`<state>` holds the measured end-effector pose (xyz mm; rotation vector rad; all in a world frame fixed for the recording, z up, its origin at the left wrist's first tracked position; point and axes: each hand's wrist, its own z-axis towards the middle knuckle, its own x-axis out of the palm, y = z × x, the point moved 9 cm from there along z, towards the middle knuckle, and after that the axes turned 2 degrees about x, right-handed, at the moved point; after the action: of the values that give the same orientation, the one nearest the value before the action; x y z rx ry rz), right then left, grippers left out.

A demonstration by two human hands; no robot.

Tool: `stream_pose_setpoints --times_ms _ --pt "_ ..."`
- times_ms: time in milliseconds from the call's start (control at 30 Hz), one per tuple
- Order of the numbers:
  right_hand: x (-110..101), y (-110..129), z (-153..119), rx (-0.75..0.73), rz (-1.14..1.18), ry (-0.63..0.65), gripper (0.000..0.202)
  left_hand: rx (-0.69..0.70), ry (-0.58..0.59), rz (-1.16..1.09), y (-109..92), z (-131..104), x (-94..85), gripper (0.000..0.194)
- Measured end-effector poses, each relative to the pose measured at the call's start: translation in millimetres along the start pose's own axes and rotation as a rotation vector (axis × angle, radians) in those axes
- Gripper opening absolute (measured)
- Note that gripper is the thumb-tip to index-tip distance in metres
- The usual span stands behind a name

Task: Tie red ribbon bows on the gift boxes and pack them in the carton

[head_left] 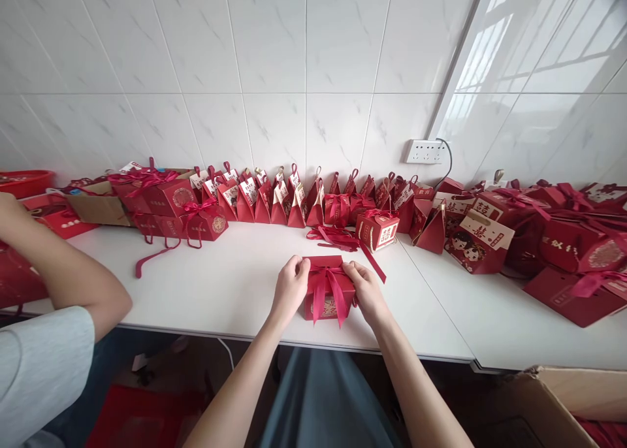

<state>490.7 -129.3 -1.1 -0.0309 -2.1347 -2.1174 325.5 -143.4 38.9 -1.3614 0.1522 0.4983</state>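
A small red gift box (330, 307) with a pink ribbon bow on its front stands near the table's front edge. My left hand (292, 280) pinches its upper left side, fingers curled. At the upper right corner, my right hand (365, 287) grips the box and ribbon with bent fingers. The bow's two tails hang down over the gold pattern. Just behind lies a bundle of loose pink ribbons (337, 238), beside another red box (376, 231) with a white label.
Rows of red pointed boxes (264, 201) line the wall. Larger red boxes are piled left (161, 196) and right (578, 239). Another person's arm (83, 275) rests at the left. A cardboard carton (573, 392) stands below at the right.
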Motion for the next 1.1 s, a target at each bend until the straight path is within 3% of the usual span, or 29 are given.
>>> stream_pose_setpoints --times_ms 133,200,300,433,567,700,867,1100 --pt "-13.9 12.5 -4.3 -0.086 -0.143 -0.080 0.039 -0.056 -0.040 0.068 -1.9 3.6 -8.3 0.024" --pt "-18.6 22.3 -8.7 -0.164 -0.225 -0.098 0.046 0.039 -0.082 0.185 -17.8 5.1 -13.8 0.026" --pt "-6.3 29.3 -14.5 -0.248 -0.372 0.085 0.074 0.266 -0.003 0.333 -46.6 1.1 -4.5 0.016" --pt "11.7 25.2 -22.5 -0.278 -0.491 0.346 0.106 0.367 0.103 0.460 -54.8 -12.0 7.8 0.011" --pt "15.3 24.2 -22.1 -0.288 -0.493 0.391 0.109 0.463 0.107 0.533 -53.8 -25.3 11.2 0.016" --pt "18.4 24.1 -19.0 -0.304 -0.458 0.414 0.110 0.595 0.008 0.548 -55.2 -39.2 6.1 0.019" --pt "11.8 35.2 -21.2 -0.490 -0.515 0.297 0.109 0.801 -0.151 0.538 -57.0 -68.7 -3.5 0.021" --pt "3.5 75.8 -48.3 -0.857 -0.664 0.101 0.095 1.079 -0.205 0.495 -49.5 -110.4 -6.4 0.035"
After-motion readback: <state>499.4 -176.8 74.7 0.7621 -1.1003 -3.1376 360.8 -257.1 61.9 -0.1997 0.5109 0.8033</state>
